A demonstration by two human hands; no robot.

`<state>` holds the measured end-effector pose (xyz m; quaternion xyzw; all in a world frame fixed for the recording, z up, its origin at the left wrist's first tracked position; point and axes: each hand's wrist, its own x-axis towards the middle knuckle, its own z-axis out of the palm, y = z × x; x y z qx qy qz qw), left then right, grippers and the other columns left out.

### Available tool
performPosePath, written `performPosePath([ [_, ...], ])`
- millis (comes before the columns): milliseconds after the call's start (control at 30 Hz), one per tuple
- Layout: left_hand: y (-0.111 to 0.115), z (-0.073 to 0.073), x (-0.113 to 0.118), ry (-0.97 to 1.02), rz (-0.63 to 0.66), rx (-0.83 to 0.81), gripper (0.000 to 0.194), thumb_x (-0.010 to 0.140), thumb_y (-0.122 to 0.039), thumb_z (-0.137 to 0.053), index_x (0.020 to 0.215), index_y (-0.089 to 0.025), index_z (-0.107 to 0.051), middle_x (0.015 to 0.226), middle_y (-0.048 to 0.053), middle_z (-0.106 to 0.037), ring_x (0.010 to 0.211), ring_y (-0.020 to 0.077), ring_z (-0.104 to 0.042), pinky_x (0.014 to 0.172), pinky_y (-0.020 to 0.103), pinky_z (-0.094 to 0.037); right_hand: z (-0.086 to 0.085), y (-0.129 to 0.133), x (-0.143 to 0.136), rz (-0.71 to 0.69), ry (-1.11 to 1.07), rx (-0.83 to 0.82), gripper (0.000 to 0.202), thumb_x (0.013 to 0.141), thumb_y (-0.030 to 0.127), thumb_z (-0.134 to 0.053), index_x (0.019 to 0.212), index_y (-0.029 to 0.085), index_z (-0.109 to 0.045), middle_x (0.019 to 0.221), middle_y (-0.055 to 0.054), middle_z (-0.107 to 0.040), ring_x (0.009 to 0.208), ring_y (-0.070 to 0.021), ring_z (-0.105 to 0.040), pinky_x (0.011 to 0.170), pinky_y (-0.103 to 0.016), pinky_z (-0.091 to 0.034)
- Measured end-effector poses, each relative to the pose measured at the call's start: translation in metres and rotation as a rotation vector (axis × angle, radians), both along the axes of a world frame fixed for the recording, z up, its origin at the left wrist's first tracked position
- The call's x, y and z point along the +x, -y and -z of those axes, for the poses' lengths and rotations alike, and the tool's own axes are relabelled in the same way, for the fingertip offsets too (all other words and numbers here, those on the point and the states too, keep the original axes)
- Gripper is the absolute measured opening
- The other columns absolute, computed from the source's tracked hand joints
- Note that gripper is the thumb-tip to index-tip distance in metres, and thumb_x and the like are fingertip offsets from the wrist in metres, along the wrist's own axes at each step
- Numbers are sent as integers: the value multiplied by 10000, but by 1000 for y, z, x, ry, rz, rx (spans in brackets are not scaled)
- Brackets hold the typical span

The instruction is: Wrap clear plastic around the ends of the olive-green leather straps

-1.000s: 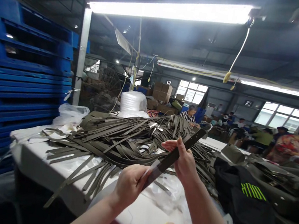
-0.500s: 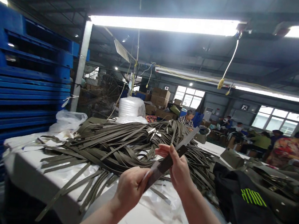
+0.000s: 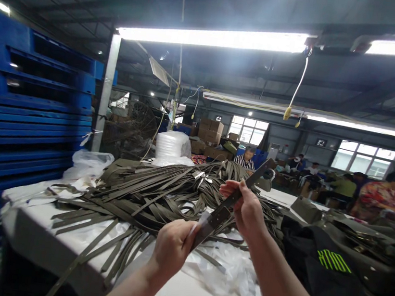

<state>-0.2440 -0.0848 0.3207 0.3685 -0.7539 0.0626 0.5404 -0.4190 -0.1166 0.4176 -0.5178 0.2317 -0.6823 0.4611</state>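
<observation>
Between my two hands a dark flat strap with small round marks along it slants up to the right. My left hand is closed around its lower end, the thumb lying on top. A small pale, translucent piece shows by that thumb; I cannot tell what it is. Farther up, my right hand pinches the strap between thumb and fingers, and its upper end sticks out past them. Behind the hands a big heap of olive-grey straps covers much of the white table, several ends hanging over the front edge.
Blue pallets are stacked at the left beside a metal post. A white wrapped roll stands behind the heap. Black cloth with green lettering lies at the right. Clear plastic lies near me. Several people sit farther back.
My right hand has slid a little up and to the right along the strap, farther from my left hand. The strap's upper end looks darker now. My left hand has stayed in place.
</observation>
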Motion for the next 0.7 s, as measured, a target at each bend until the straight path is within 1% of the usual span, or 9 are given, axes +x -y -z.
performPosePath([
  [33,-1,0,0,-6,-6,3,395,1011,-271,-377,671,-181,-558,602,14,-567,568,137,-504,590,274,-311,0,3,-1,13,-35,-21,465,748,610,-698,851,159,-752,824,-98,-752,828,-242,-709,914,-404,-518],
  [100,-1,-3,-1,-29,-9,8,401,1011,-271,-372,658,-180,-539,604,16,-559,574,136,-500,595,272,-311,4,4,2,10,-135,-61,465,763,605,-693,877,159,-758,841,-102,-752,847,-252,-708,910,-418,-515],
  [200,-2,-12,-2,-58,12,11,395,1010,-275,-378,658,-179,-530,620,16,-567,581,133,-496,606,268,-318,17,-7,17,-22,-247,-88,516,782,645,-653,939,165,-760,848,-109,-751,865,-270,-708,877,-428,-523],
  [267,-2,-16,-2,-75,16,-3,402,1010,-271,-371,644,-176,-508,613,14,-562,566,129,-478,599,267,-314,25,-17,27,-70,-301,-83,571,769,695,-626,934,166,-765,851,-116,-750,878,-283,-708,850,-424,-535],
  [333,-2,-17,-2,-90,7,-18,412,1009,-272,-367,626,-174,-488,602,15,-552,555,126,-467,591,268,-308,28,-23,32,-121,-362,-69,622,753,739,-601,897,158,-772,852,-128,-748,882,-295,-708,820,-420,-546],
  [400,-2,-14,-3,-91,11,-4,417,1010,-279,-364,633,-172,-508,608,19,-558,573,129,-487,598,266,-312,26,-23,31,-123,-378,-51,648,738,758,-597,875,149,-773,838,-135,-747,873,-300,-709,811,-420,-549],
  [533,-6,-7,-7,-82,41,49,442,1016,-295,-349,643,-170,-550,600,19,-562,579,132,-504,594,262,-314,9,-14,17,10,-298,-76,649,728,748,-620,897,139,-766,855,-140,-750,854,-290,-711,859,-430,-534],
  [633,-8,-12,-11,-124,60,65,455,1019,-308,-340,652,-168,-569,610,20,-573,583,132,-503,600,258,-319,3,-10,13,38,-340,-91,655,722,753,-621,886,136,-769,845,-144,-749,839,-290,-711,861,-430,-531],
  [700,-7,-19,-12,-149,66,75,454,1019,-321,-343,659,-168,-573,621,21,-578,586,131,-497,600,256,-319,7,-10,16,23,-383,-97,657,733,760,-600,888,145,-772,834,-138,-749,847,-294,-709,830,-424,-541],
])
